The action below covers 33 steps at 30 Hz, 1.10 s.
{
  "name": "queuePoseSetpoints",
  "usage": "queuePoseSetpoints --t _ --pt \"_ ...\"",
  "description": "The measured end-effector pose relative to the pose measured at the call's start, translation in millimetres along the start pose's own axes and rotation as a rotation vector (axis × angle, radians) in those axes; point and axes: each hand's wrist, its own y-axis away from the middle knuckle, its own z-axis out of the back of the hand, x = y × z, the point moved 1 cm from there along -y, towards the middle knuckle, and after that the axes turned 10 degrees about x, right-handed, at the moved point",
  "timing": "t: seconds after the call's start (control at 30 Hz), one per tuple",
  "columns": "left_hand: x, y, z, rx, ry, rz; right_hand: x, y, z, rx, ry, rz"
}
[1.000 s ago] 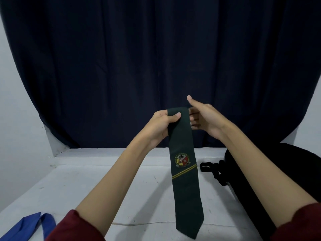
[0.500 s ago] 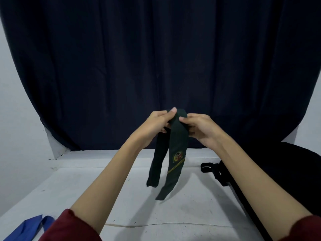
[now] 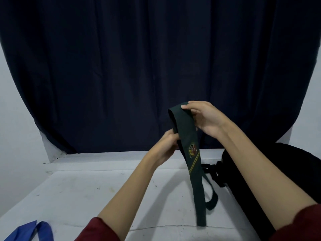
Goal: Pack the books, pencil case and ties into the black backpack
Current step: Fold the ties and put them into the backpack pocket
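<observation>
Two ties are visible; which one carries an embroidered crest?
The dark green tie, held up by both hands above the table. It shows a crest and yellow diagonal stripes. The blue tie lies plain at the table's near left corner.

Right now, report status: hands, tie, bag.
Right hand pinches green tie at its top fold; left hand grips it lower. Tie hangs over white table. Black backpack at right. Blue tie unpacked, near left.

Single head view, looking forward-down, close over white table [image 3: 86,197].
</observation>
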Motion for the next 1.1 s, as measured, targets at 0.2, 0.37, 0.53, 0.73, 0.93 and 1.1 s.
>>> queuePoseSetpoints --t 0.2,0.37,0.53,0.73,0.93,1.1 --pt "4.5 -6.4 -6.8 -0.053 0.035 0.016 4.3 8.9 17.7 0.020 -0.022 -0.023" --pt "-2.1 -6.0 0.8 -0.118 -0.029 -0.004 1.3 9.4 19.7 0.024 -0.034 -0.032" --pt "-7.6 -3.7 3.5 -0.108 -0.082 -0.032 -1.7 5.5 14.1 0.002 -0.007 -0.005" --pt "-4.8 -3.3 4.7 -0.163 -0.106 -0.019 -2.9 4.6 10.8 -0.017 0.014 -0.011" --pt "-0.5 -7.0 -6.2 -0.130 -0.072 -0.063 -2.8 6.9 7.5 -0.058 0.022 -0.019" --pt "0.1 -8.3 -14.4 -0.045 0.073 -0.093 2.4 6.0 8.0 -0.108 0.095 0.021"
